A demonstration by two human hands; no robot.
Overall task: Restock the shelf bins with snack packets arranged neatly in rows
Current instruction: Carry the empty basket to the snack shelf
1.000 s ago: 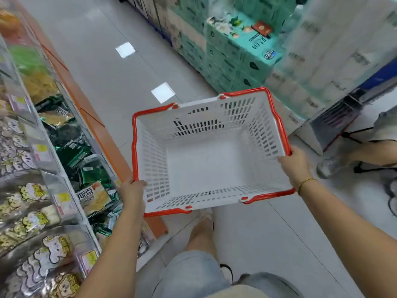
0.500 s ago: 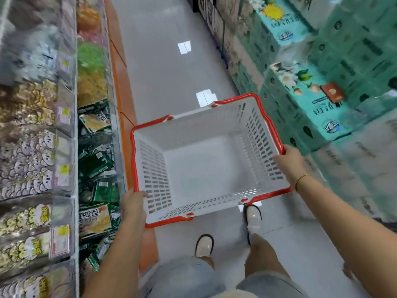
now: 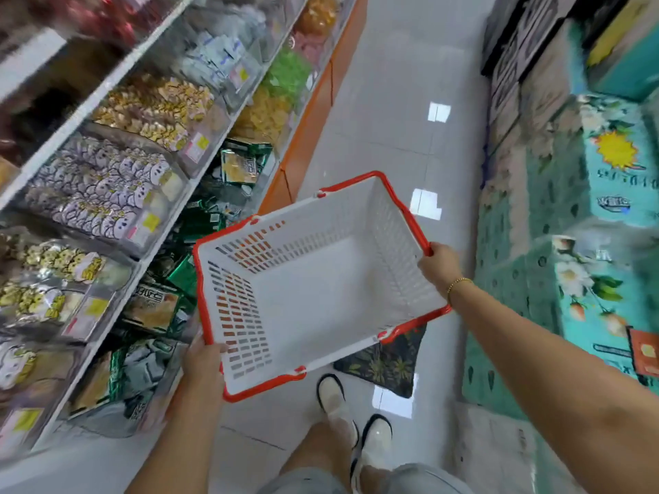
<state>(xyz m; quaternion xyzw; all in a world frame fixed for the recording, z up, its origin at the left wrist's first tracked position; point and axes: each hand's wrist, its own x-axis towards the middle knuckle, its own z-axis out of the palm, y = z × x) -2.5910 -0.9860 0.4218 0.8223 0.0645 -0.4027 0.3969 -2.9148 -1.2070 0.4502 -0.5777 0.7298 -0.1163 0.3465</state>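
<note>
Left hand [image 3: 204, 365] and right hand [image 3: 439, 263] each gripped the empty white slotted plastic basket [image 3: 313, 290] by its red rim; light, rigid, best held there.

A pale, glossy tiled floor [image 3: 388, 112] runs down the aisle, throwing back bright squares of ceiling light [image 3: 439, 112]. An orange base panel [image 3: 313, 112] lines its left edge, stacked teal cartons [image 3: 613, 194] stand along the right, and a dark patterned mat [image 3: 388, 361] lies on the tiles.
</note>
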